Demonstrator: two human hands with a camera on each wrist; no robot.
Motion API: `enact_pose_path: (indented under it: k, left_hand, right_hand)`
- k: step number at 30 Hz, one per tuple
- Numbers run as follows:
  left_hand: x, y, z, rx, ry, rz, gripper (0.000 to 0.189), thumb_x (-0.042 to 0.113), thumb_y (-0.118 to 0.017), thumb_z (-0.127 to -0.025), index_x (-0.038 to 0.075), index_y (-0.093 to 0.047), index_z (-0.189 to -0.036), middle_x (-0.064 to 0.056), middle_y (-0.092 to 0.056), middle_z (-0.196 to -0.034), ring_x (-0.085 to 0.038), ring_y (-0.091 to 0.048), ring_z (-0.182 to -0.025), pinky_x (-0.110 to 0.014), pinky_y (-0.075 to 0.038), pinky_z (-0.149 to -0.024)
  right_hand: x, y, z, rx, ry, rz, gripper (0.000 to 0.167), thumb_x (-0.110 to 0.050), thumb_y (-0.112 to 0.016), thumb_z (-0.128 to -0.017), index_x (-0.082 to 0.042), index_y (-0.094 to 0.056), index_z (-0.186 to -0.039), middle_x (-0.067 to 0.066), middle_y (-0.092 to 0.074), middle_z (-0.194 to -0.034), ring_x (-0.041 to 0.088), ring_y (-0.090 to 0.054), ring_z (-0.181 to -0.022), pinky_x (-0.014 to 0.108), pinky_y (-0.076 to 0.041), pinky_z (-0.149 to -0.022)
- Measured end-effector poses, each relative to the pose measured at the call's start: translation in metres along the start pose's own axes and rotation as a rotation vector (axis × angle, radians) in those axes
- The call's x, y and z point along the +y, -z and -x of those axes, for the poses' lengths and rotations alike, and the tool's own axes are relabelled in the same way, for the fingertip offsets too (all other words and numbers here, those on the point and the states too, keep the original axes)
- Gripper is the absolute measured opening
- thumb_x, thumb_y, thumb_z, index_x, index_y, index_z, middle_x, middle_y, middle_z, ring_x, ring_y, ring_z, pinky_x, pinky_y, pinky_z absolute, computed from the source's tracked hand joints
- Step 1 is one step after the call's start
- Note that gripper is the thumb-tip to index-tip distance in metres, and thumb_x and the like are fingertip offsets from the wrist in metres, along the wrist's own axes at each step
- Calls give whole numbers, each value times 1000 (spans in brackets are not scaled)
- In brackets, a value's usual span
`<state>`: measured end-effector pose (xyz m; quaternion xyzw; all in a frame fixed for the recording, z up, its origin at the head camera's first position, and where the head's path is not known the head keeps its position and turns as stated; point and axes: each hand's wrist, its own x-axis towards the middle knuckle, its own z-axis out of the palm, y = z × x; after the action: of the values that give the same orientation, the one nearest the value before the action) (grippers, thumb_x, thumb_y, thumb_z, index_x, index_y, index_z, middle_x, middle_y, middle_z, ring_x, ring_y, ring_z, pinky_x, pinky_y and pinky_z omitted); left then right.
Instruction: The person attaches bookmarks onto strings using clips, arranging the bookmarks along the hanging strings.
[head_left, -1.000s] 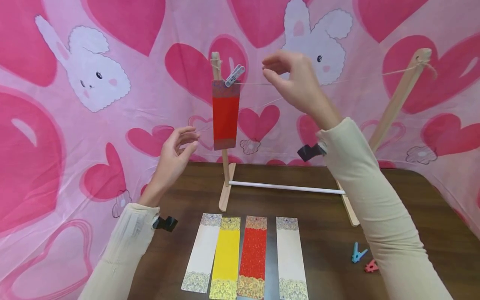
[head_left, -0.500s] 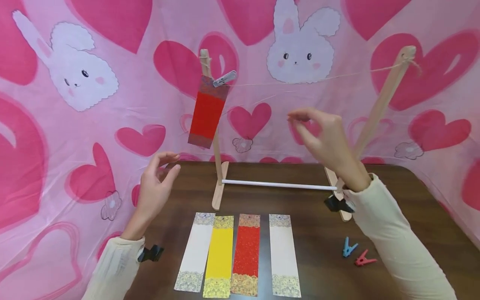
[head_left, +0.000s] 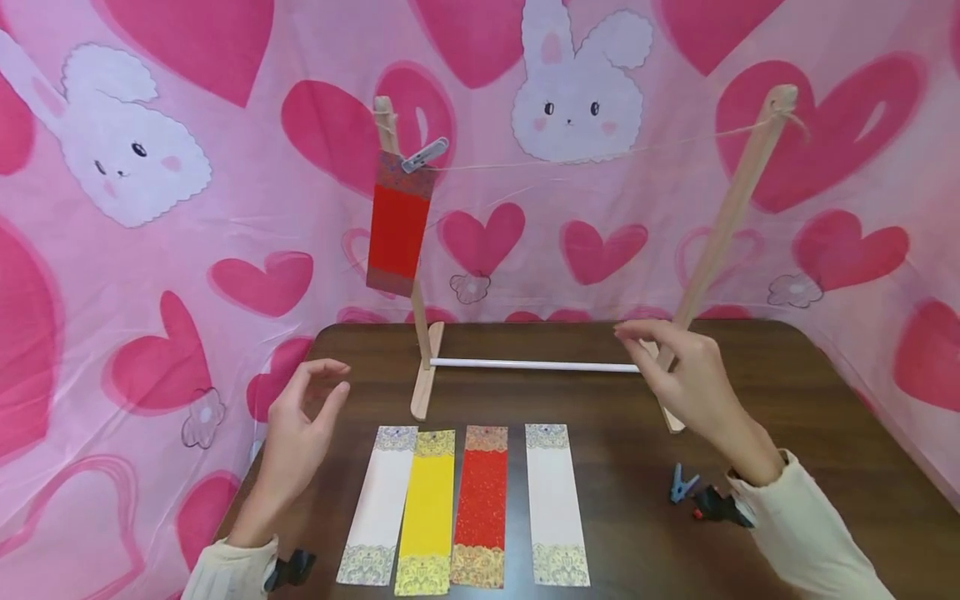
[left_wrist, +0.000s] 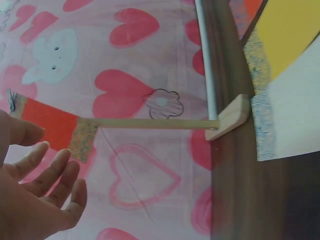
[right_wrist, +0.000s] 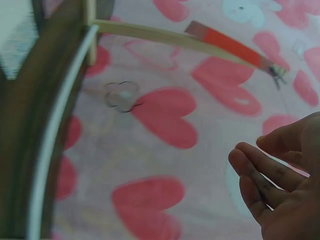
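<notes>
Pink backdrop (head_left: 542, 237), left grip (head_left: 296, 429) parted, right grip (head_left: 688, 375) narrower

The brown wooden surface (head_left: 615, 458) has a rounded far corner on either side. On it lies a yellow strip (head_left: 426, 512) with lace-patterned ends. Just left of that strip is a white strip (head_left: 377, 504); just right, a red strip (head_left: 481, 507); farther right, a second white strip (head_left: 557, 504). Beyond the yellow strip rests the stand's left foot (head_left: 425, 387); well to its right, the right foot (head_left: 672, 419), a blue clip (head_left: 682, 485) and a mostly hidden red piece (head_left: 697, 514).
</notes>
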<state>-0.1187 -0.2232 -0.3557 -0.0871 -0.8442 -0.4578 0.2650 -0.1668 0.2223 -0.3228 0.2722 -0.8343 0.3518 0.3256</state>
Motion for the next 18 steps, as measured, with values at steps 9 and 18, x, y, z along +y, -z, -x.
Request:
enact_pose_path:
  k: [9,18]
  left_hand:
    - [-29,7,39,-116,143,-169,29,13,-68,-95,8,-59,-123,-4,-65,-117,-19,-66,-103,-15,-49,-83]
    - [-47,18,55,-252,206,-253,31,18,-68,-96,4,-59,-122,-14,-65,-120,-34,-63,-108,-40,-57,-82]
  right_hand:
    - [22,16,76,6,-168,72,32,11,-76,-79,-9,-75,-104,5,-75,-96,-12,-59,-94,3,-39,-83]
    - [41,25,140,35,-461,137,19,-4,-75,-87,-15,-76,-103,3,-74,-89,-12,-56,-79,13,-36,-61]
